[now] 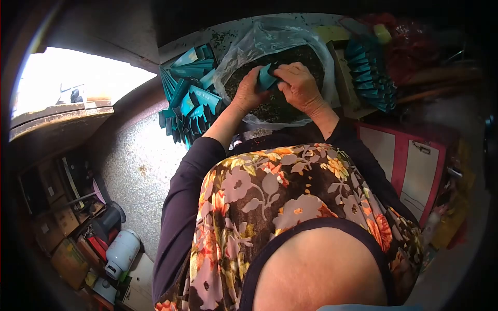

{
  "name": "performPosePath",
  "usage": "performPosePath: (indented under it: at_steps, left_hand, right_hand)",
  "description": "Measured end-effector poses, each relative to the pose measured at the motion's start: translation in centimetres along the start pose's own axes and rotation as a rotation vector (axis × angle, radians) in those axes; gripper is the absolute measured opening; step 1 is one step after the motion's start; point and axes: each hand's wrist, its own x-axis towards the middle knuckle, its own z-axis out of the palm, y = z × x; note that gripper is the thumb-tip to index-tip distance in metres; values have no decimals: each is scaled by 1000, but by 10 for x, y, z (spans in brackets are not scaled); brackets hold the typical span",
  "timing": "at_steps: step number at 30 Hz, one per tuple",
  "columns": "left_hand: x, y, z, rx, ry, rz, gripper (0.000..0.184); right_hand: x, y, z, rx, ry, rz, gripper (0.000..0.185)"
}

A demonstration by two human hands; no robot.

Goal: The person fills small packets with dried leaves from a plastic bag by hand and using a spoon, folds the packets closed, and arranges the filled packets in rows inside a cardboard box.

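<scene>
My left hand (250, 92) is wrapped round a small teal packet (267, 76), held over a large clear plastic bag (329, 65). Loose dark leaf-like bits, perhaps tea, fill the bag (306, 58). At the packet's upper right edge, the fingers of my right hand (299, 87) are pinched together. Whatever lies between those fingertips is hidden from view. Beside my left forearm is a heap of teal packets (199, 101), many fanned out in stacks. To the right of the bag stands another row of teal packets (369, 72).
A red plastic bag (412, 49) lies at the far right. Below it stands a pink-framed cabinet (399, 155). Dark bits are scattered on the surface behind the clear bag. On the floor at left are a gas cylinder (123, 249) and cardboard boxes (65, 215).
</scene>
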Motion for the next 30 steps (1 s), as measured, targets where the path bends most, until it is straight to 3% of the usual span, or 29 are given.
performPosePath:
  at_steps: [3,6,10,13,16,25,30]
  left_hand:
    - [1,0,-2,13,-2,-5,68]
    - [3,-1,0,35,2,13,68]
    - [5,-1,0,15,0,-2,69]
    - [7,2,0,24,21,48,69]
    - [8,6,-3,31,24,50,69]
    - [17,34,8,271,53,69,74]
    - [22,51,14,239,41,78,76]
  right_hand:
    - [8,0,-6,23,121,15,33]
    - [6,-3,-3,5,-20,19,32]
    - [12,-13,-8,52,64,54,30]
    - [9,-13,-7,25,-65,76,30]
    - [13,-11,-19,29,191,113,27]
    - [-6,-5,-14,163,232,211,20]
    - [-16,6,-26,181,285,302,16]
